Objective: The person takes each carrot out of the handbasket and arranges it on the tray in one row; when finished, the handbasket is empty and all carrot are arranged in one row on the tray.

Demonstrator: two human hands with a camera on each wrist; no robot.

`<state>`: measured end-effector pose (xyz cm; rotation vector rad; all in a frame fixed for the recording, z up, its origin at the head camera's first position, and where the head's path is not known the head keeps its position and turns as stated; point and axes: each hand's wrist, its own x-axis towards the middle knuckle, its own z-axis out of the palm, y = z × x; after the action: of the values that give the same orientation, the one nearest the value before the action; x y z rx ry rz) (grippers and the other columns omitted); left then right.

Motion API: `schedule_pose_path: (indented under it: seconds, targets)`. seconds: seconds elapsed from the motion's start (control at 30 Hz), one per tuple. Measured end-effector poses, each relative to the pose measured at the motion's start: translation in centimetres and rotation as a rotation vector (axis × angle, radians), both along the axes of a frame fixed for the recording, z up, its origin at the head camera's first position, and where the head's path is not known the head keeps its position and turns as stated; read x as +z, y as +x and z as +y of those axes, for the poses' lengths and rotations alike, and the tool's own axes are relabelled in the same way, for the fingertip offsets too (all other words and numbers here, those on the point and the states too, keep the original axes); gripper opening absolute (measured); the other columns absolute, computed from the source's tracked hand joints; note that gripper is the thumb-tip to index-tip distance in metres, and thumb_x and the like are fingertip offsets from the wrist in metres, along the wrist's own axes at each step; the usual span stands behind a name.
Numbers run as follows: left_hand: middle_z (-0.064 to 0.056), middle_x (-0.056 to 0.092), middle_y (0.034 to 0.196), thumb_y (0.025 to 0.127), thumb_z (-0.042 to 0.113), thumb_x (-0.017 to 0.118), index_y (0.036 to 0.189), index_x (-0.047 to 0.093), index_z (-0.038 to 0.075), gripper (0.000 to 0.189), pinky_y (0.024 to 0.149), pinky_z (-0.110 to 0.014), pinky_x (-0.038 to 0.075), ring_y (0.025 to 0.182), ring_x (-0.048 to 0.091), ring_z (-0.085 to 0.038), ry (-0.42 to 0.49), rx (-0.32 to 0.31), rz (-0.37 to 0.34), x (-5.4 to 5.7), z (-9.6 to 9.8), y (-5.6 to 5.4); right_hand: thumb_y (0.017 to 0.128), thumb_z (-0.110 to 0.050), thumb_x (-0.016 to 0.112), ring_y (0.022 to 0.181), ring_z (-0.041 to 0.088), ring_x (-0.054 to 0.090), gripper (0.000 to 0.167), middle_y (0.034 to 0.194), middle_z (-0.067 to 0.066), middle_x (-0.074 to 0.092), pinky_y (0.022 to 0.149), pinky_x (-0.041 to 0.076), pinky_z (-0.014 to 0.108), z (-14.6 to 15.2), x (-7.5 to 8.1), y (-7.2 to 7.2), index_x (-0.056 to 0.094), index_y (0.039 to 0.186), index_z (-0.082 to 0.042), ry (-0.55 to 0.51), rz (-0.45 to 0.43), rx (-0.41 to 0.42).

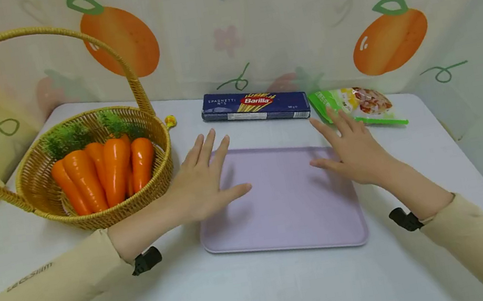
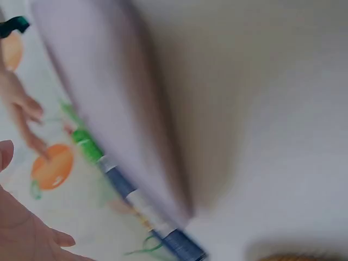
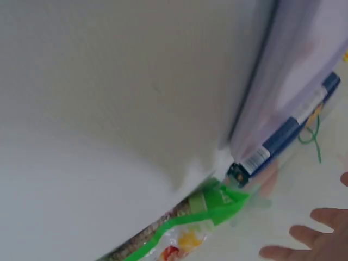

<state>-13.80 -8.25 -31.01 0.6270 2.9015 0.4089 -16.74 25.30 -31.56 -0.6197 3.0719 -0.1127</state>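
Note:
A flat lilac tray [image 1: 283, 197] lies on the white table. Over its left edge my left hand [image 1: 201, 184] hovers with fingers spread, holding nothing. My right hand [image 1: 356, 150] is spread the same way above the tray's right edge, its fingertips overlapping the near side of a green snack bag [image 1: 360, 104] in the head view. Behind the tray rests a dark blue Barilla spaghetti box [image 1: 255, 105]. In the right wrist view the bag [image 3: 185, 228] lies near the end of the box [image 3: 283, 136]. Part of the left hand [image 2: 27, 234] shows in the left wrist view.
To the left stands a woven basket [image 1: 165, 179] with a tall arched handle, holding several orange carrots [image 1: 117, 166] with green tops. A small yellow item [image 1: 170, 122] lies beside it. A fruit-patterned curtain [image 1: 295, 13] hangs behind the table [image 1: 247, 298].

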Motion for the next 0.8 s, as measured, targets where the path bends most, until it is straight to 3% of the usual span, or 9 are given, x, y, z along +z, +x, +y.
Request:
schedule_pose_path:
  seconds: [0.13,0.2,0.33,0.43,0.57,0.7,0.8]
  targets:
    - [-0.018,0.009,0.167,0.089,0.07,0.05,0.16,0.01,0.015,0.098,0.122,-0.062,0.022,0.154,0.012,-0.041,0.056,0.039,0.018,2.9,-0.4,-0.3,0.095,-0.04,0.063,0.141,0.05,0.031,0.07,0.154,0.029,0.031,0.115,0.029,0.067,0.9,1.2,-0.9,0.035,0.152,-0.009,-0.157,-0.017,-0.009]
    - [-0.017,0.017,0.166,0.089,0.07,0.05,0.16,0.013,0.015,0.096,0.119,-0.064,0.027,0.153,0.019,-0.04,0.081,0.069,0.017,4.4,-0.9,-0.5,0.096,-0.033,0.064,0.134,0.046,0.041,0.062,0.148,0.027,0.039,0.11,0.038,0.064,1.5,1.5,-1.3,0.042,0.147,-0.006,-0.239,-0.044,-0.033]
    - [-0.018,0.03,0.16,0.091,0.068,0.048,0.157,0.023,0.011,0.09,0.116,-0.065,0.033,0.148,0.03,-0.04,0.091,0.115,0.007,7.1,-2.4,-1.2,0.096,-0.025,0.064,0.121,0.041,0.052,0.052,0.139,0.024,0.048,0.099,0.049,0.059,2.7,1.6,-2.0,0.049,0.141,-0.004,-0.381,-0.116,-0.075]
    - [-0.02,0.037,0.157,0.093,0.067,0.045,0.155,0.028,0.011,0.085,0.115,-0.065,0.033,0.144,0.034,-0.042,0.091,0.131,-0.021,8.6,-3.6,-1.9,0.096,-0.024,0.064,0.119,0.041,0.055,0.049,0.137,0.024,0.051,0.097,0.05,0.059,3.5,1.5,-2.3,0.052,0.138,-0.003,-0.435,-0.156,-0.094]
    - [-0.021,0.043,0.152,0.094,0.067,0.042,0.154,0.031,0.013,0.082,0.111,-0.064,0.036,0.137,0.043,-0.042,0.13,0.15,-0.086,9.6,-5.6,-3.3,0.095,-0.025,0.065,0.117,0.04,0.059,0.048,0.138,0.022,0.055,0.092,0.052,0.052,4.1,1.2,-2.7,0.054,0.137,-0.003,-0.461,-0.194,-0.12]
    - [-0.023,0.044,0.15,0.093,0.068,0.041,0.155,0.03,0.013,0.084,0.107,-0.063,0.04,0.131,0.048,-0.044,0.152,0.174,-0.176,9.9,-7.8,-4.9,0.095,-0.026,0.065,0.116,0.036,0.061,0.049,0.137,0.02,0.057,0.083,0.053,0.032,4.4,0.8,-2.9,0.053,0.137,-0.005,-0.483,-0.264,-0.15]
    - [-0.025,0.041,0.152,0.092,0.07,0.04,0.155,0.028,0.012,0.086,0.108,-0.065,0.038,0.134,0.043,-0.046,0.158,0.202,-0.228,10.0,-9.3,-5.9,0.095,-0.024,0.065,0.117,0.035,0.06,0.049,0.135,0.022,0.057,0.079,0.051,0.02,4.8,0.4,-3.1,0.052,0.138,-0.005,-0.51,-0.317,-0.142]
